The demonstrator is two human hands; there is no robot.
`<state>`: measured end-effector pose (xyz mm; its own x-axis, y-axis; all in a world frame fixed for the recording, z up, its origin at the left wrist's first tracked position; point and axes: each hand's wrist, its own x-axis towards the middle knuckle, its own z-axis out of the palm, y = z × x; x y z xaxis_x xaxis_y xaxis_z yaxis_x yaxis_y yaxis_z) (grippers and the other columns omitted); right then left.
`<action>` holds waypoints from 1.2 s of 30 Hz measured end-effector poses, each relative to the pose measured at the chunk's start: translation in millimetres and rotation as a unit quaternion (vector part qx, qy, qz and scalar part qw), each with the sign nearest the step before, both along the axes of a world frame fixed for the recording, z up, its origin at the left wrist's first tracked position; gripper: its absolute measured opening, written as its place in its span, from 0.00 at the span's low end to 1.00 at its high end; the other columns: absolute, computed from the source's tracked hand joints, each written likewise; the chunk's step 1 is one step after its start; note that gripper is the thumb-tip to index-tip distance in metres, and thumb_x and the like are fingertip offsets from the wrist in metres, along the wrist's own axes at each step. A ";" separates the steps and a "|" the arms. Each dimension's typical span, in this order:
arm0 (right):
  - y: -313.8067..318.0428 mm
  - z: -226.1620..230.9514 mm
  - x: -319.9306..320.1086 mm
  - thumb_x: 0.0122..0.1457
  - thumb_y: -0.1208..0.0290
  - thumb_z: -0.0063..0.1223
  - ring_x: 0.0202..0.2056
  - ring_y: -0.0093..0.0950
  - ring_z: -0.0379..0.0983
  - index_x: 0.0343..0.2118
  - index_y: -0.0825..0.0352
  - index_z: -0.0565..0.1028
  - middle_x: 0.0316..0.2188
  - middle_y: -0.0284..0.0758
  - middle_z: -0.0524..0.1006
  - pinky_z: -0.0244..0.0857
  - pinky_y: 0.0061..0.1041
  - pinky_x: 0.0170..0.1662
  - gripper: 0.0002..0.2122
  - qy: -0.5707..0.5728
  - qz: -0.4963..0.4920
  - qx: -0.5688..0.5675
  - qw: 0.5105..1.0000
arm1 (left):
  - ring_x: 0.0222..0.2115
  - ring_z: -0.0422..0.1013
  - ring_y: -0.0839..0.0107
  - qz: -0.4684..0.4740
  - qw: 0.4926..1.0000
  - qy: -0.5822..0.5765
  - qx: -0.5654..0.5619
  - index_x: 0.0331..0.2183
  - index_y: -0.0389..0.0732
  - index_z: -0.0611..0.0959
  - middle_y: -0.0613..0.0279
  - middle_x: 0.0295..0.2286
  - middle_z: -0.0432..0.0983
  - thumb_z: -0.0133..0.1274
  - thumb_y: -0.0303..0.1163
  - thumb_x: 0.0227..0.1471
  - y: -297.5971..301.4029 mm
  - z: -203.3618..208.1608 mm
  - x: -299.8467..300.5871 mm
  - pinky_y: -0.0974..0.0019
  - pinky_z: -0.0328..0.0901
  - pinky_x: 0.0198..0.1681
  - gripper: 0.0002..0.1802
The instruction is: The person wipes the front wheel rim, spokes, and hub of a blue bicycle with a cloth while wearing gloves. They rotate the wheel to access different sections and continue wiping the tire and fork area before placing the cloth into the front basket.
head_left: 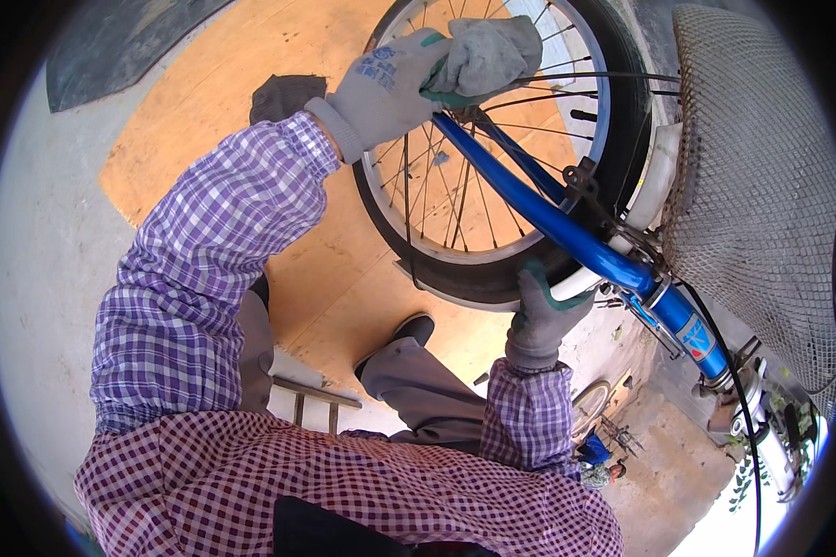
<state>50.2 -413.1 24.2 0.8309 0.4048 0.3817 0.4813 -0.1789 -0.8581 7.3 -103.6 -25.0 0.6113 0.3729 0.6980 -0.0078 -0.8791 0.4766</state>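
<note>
My left hand (381,91), in a grey and green work glove, grips a crumpled grey rag (490,58). The rag is over the end of the blue fork (529,200), near the middle of the spoked bicycle wheel (437,237). My right hand (541,323), gloved alike, is closed round the white mudguard (474,301) at the wheel's near side, its thumb lying against the black tyre (630,125). Its other fingers are partly hidden. The rag covers the hub.
A wire mesh basket (757,186) stands at the right, beside the handlebar (762,418) and a black cable (729,348). Under the wheel lies a wooden board (316,288). A dark cloth (283,97) rests near my left wrist. A person (611,473) and another bicycle (590,408) show farther off.
</note>
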 end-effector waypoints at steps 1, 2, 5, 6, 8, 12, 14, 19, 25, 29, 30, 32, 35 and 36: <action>-16.4 -1.8 26.2 0.45 0.80 0.66 0.43 0.27 0.72 0.51 0.70 0.69 0.43 0.35 0.74 0.67 0.28 0.51 0.27 0.005 -0.005 0.011 1.000 | 0.39 0.76 0.53 -0.005 0.998 0.025 -0.056 0.47 0.38 0.77 0.51 0.39 0.76 0.62 0.36 0.51 -11.8 11.2 18.4 0.54 0.72 0.43 0.23; -30.6 -3.0 48.1 0.44 0.80 0.66 0.43 0.27 0.72 0.51 0.70 0.69 0.43 0.35 0.74 0.67 0.28 0.51 0.28 0.010 -0.010 0.021 1.000 | 0.38 0.76 0.52 -0.008 0.992 0.051 -0.112 0.46 0.38 0.78 0.50 0.37 0.78 0.62 0.36 0.51 -23.9 26.7 31.9 0.54 0.72 0.43 0.22; -63.9 13.0 101.8 0.41 0.76 0.70 0.46 0.30 0.71 0.54 0.69 0.65 0.45 0.38 0.72 0.64 0.31 0.55 0.34 0.037 -0.020 -0.002 0.999 | 0.36 0.78 0.55 -0.087 0.951 -0.008 -0.297 0.44 0.37 0.80 0.51 0.34 0.81 0.65 0.37 0.50 -73.7 76.5 57.3 0.57 0.73 0.42 0.22; -68.2 19.0 107.8 0.40 0.75 0.71 0.48 0.32 0.70 0.56 0.69 0.64 0.47 0.39 0.71 0.63 0.33 0.57 0.38 0.060 -0.029 -0.014 0.998 | 0.37 0.78 0.58 -0.136 0.928 -0.014 -0.348 0.46 0.36 0.79 0.52 0.36 0.81 0.65 0.36 0.50 -88.9 88.9 58.4 0.59 0.73 0.43 0.24; -64.8 26.3 100.6 0.40 0.75 0.71 0.47 0.32 0.70 0.55 0.69 0.64 0.46 0.39 0.71 0.64 0.33 0.55 0.37 0.081 -0.016 -0.001 0.997 | 0.39 0.78 0.59 -0.190 0.938 -0.032 -0.289 0.48 0.36 0.78 0.53 0.39 0.80 0.65 0.36 0.51 -108.4 102.2 60.0 0.60 0.73 0.45 0.25; -13.8 -8.4 20.1 0.43 0.79 0.65 0.41 0.27 0.72 0.49 0.69 0.69 0.40 0.35 0.74 0.68 0.29 0.50 0.27 0.036 -0.025 0.011 0.999 | 0.49 0.71 0.52 -0.284 0.946 -0.095 -0.124 0.49 0.35 0.78 0.48 0.48 0.73 0.65 0.34 0.48 -99.7 71.6 25.8 0.55 0.68 0.54 0.27; 17.2 -36.9 -24.4 0.43 0.80 0.65 0.41 0.27 0.72 0.49 0.69 0.69 0.41 0.35 0.74 0.68 0.29 0.50 0.27 0.025 -0.030 0.007 0.999 | 0.49 0.71 0.51 -0.276 0.945 -0.077 -0.159 0.49 0.35 0.78 0.47 0.48 0.72 0.65 0.32 0.46 -72.3 42.2 -12.3 0.55 0.68 0.53 0.28; 31.8 -48.9 -56.2 0.42 0.79 0.67 0.42 0.28 0.72 0.50 0.69 0.68 0.42 0.35 0.74 0.67 0.29 0.51 0.29 0.009 -0.022 0.004 1.000 | 0.46 0.73 0.50 -0.341 0.917 0.004 -0.205 0.48 0.33 0.79 0.47 0.47 0.73 0.64 0.27 0.43 -27.5 23.6 -62.1 0.56 0.70 0.50 0.27; -10.7 -16.4 46.8 0.42 0.76 0.69 0.45 0.29 0.69 0.53 0.69 0.66 0.44 0.36 0.72 0.64 0.29 0.53 0.32 0.019 -0.021 0.000 1.000 | 0.41 0.76 0.55 -0.255 0.943 0.170 -0.127 0.48 0.33 0.78 0.47 0.42 0.76 0.58 0.20 0.44 -25.4 57.6 30.4 0.59 0.72 0.47 0.25; 50.0 -95.4 241.4 0.43 0.80 0.67 0.41 0.26 0.72 0.50 0.70 0.69 0.41 0.35 0.74 0.68 0.27 0.49 0.28 0.002 -0.017 -0.005 1.000 | 0.43 0.77 0.63 -0.361 0.892 0.028 -0.269 0.52 0.33 0.75 0.51 0.43 0.78 0.58 0.24 0.51 13.0 6.6 207.9 0.63 0.72 0.49 0.24; 73.9 -126.2 299.4 0.43 0.80 0.67 0.42 0.26 0.72 0.51 0.70 0.69 0.42 0.35 0.74 0.68 0.27 0.49 0.28 0.039 -0.016 0.014 0.999 | 0.42 0.78 0.66 -0.409 0.856 0.007 -0.317 0.50 0.33 0.77 0.52 0.40 0.80 0.58 0.26 0.52 32.3 -16.3 267.0 0.63 0.73 0.49 0.22; 122.5 -188.6 410.4 0.43 0.81 0.66 0.43 0.27 0.72 0.51 0.70 0.68 0.42 0.35 0.74 0.68 0.27 0.50 0.29 0.058 -0.015 0.010 0.998 | 0.40 0.79 0.68 -0.453 0.774 -0.021 -0.442 0.49 0.35 0.78 0.55 0.37 0.82 0.60 0.29 0.53 67.0 -65.8 381.8 0.63 0.73 0.50 0.21; 177.1 -261.5 519.7 0.42 0.80 0.67 0.42 0.27 0.72 0.51 0.70 0.68 0.43 0.35 0.74 0.68 0.27 0.49 0.30 0.079 -0.020 0.007 0.997 | 0.42 0.77 0.67 -0.425 0.697 0.016 -0.578 0.51 0.35 0.76 0.55 0.41 0.80 0.62 0.32 0.53 99.3 -124.9 504.4 0.62 0.73 0.51 0.25; 181.0 -272.6 533.6 0.42 0.79 0.67 0.42 0.27 0.72 0.51 0.70 0.68 0.42 0.35 0.74 0.68 0.27 0.49 0.30 0.067 -0.019 -0.009 0.998 | 0.44 0.77 0.65 -0.418 0.702 0.063 -0.573 0.55 0.35 0.73 0.53 0.45 0.78 0.63 0.32 0.52 101.9 -137.2 523.8 0.61 0.72 0.51 0.30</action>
